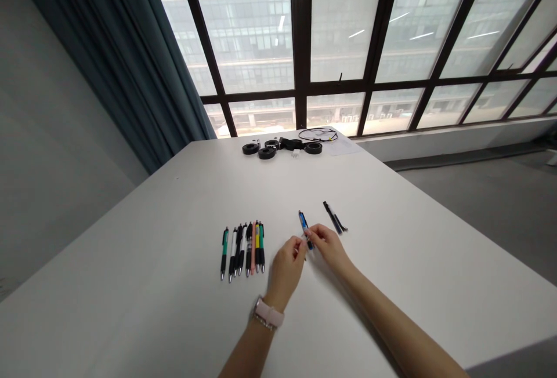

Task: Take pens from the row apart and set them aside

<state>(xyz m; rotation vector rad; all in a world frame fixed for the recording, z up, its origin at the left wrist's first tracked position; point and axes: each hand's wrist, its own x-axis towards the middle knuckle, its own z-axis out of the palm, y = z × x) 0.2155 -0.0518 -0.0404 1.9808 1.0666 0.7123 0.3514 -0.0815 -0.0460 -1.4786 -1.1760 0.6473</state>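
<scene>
My right hand (328, 246) pinches a blue pen (303, 221) between thumb and fingers, its top pointing away from me and its dark lower end partly behind the fingers. Close on its left, my left hand (286, 265) has its fingertips pressed together near the pen's lower part. A small dark tip shows under those fingers, but I cannot make out what they hold. Left of my hands lies a row of several pens: a green pen (224, 250) at the left end, then white, black, pink, yellow (257, 240) and green ones.
Beyond my right hand lie dark slim pen-like pieces (334, 217) on the white table (209, 192). Several black tape-like rolls (267, 152) and a coiled black cable (317, 134) sit at the far end. Windows and a blue curtain (143, 76) stand behind.
</scene>
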